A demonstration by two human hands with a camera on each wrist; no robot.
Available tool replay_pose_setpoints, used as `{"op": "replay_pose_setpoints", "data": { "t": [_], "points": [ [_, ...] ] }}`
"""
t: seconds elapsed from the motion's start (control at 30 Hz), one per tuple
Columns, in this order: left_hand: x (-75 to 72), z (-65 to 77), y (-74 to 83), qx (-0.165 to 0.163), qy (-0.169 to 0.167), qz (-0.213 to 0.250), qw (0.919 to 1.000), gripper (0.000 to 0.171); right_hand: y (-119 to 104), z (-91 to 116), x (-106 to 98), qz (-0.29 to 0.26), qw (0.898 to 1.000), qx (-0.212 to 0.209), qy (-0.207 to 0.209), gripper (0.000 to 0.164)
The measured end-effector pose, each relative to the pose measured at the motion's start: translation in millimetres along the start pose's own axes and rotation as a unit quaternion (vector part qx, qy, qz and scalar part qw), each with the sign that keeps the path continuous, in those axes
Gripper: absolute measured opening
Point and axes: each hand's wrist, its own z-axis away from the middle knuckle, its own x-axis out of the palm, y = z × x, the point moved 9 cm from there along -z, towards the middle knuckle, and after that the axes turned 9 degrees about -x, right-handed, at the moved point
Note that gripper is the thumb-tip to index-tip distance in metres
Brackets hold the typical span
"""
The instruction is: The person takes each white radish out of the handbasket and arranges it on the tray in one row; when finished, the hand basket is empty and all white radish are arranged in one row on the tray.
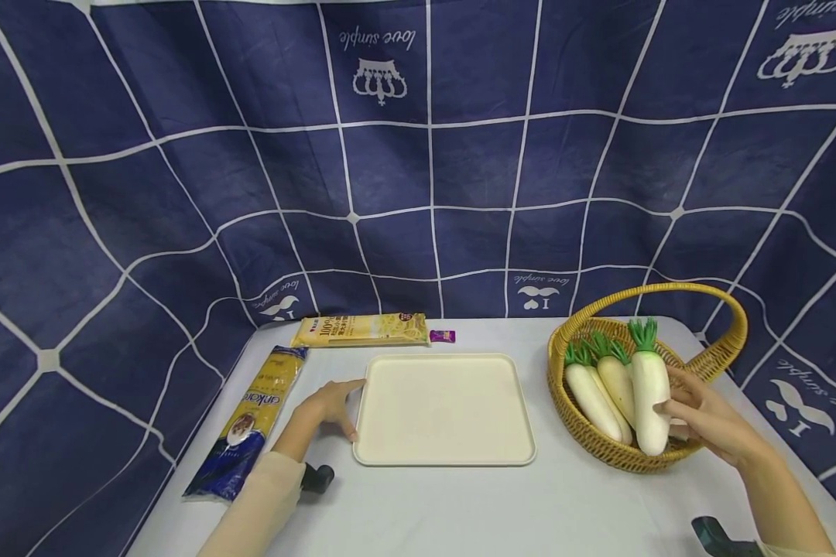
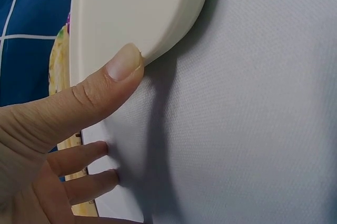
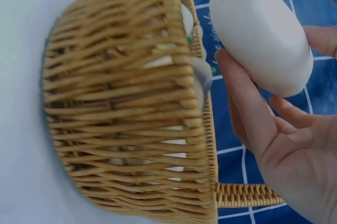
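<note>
A white radish [image 1: 651, 402] with green leaf tops is gripped between the thumb and fingers of my right hand [image 1: 712, 418], above the wicker basket [image 1: 585, 441]. Inside the basket lie several more white radishes [image 1: 594, 402]. In the right wrist view the held radish [image 3: 260, 34] is over the basket's rim. My left hand [image 1: 330, 406] rests at the left edge of the cream tray [image 1: 446, 410], fingers spread. Its thumb touches the tray's rim in the left wrist view, while the other fingers [image 2: 79, 158] are extended beside it.
A yellow noodle packet [image 1: 362, 329] lies behind the tray, with a small purple packet [image 1: 442, 336] to its right. A blue and gold packet [image 1: 251, 422] is along the left table edge. The basket's tall handle [image 1: 658, 288] arches above it. Dark blue cloth hangs behind.
</note>
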Motion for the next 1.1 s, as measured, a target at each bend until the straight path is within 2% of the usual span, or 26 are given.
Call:
{"op": "replay_pose_setpoints", "data": {
  "t": [0.3, 0.5, 0.8, 1.1],
  "points": [
    [0.4, 2.6, 0.4, 0.002, 0.0, -0.008, 1.0, 0.109, 1, 10, 18, -0.043, 0.999, -0.018, 0.004, 0.087],
    [1.7, 1.8, 0.0, 0.001, -0.004, -0.009, 0.9999, 0.11, -1, 17, 26, -0.033, 0.999, -0.026, 0.012, 0.079],
    [-0.3, 2.0, 1.1, 0.005, 0.003, -0.007, 1.0, 0.11, -12, 19, 37, -0.038, 0.998, -0.043, -0.002, 0.084],
    [0.5, 1.0, 0.1, 0.0, 0.0, -0.011, 0.9999, 0.11, -25, 23, 57, -0.096, 0.992, -0.074, -0.04, 0.068]
  ]
}}
